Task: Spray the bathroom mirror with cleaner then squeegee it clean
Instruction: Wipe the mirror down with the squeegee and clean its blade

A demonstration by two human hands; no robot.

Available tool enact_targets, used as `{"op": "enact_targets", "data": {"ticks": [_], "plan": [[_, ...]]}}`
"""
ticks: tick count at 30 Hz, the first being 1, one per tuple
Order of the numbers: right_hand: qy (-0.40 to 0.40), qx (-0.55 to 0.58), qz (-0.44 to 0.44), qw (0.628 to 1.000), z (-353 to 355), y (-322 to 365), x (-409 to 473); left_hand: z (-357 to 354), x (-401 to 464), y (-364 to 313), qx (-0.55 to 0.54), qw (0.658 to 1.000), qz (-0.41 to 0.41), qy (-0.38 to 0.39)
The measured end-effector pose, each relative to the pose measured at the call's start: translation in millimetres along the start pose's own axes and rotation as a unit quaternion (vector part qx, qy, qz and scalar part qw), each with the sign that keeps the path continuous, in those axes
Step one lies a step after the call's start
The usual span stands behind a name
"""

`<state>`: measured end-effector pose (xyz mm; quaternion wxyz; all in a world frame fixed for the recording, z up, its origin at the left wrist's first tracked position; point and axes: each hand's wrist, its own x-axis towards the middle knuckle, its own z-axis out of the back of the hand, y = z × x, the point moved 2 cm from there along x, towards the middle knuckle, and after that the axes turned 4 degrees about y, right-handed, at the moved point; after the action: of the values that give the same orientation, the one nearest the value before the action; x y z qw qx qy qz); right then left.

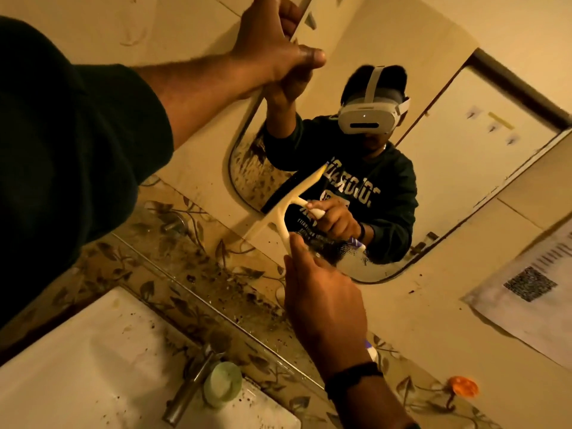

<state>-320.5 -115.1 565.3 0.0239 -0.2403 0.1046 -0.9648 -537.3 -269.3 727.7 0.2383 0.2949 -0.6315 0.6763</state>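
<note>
— Cream plastic squeegee (280, 209), T-shaped, dark rubber blade laid against the lower left part of the mirror (418, 187). Blade runs on a slant, its upper tip near the middle of the glass, its lower end past the mirror's bottom edge, over the wall tile.

— Who holds it?

— Right hand (322, 292), grip closed round the squeegee's handle from below; a dark band sits on that wrist. A bit of white and purple shows under the wrist, too little of it to name.

— And the other hand?

— Left hand (278, 44), raised high, grip clamped on the mirror's upper left edge, thumb out front, fingers curled behind the rim. Dark sleeve (62, 144) pushed up the forearm.

— State of the glass?

— Dark speckles and smears in the lower left corner beside the blade; wet-looking streaks near the bottom edge. Rest of the glass reflects a person in a white headset and dark printed sweatshirt, and a door behind.

— Around it?

— Leaf-patterned tile band (192, 274) below the mirror, spotted with dark flecks. White sink (77, 366) at lower left, a metal tap (192, 388) on its rim, a round pale green object (222, 385) just beside the tap. Small orange object (463, 386) on the wall to the right. Printed paper sheet (532, 289) with a square code stuck on the wall at far right.
</note>
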Motion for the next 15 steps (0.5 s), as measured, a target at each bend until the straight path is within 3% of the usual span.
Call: {"op": "enact_targets", "data": {"ticks": [8,15], "plan": [[0.097,0.003,-0.099,0.990,-8,-47,-83,2,-2,-3,0.006,1.000,-0.002,0.000],[-0.064,0.060,-0.060,0.994,8,-2,-21,1,-8,-6,0.010,1.000,-0.013,0.011]]}}
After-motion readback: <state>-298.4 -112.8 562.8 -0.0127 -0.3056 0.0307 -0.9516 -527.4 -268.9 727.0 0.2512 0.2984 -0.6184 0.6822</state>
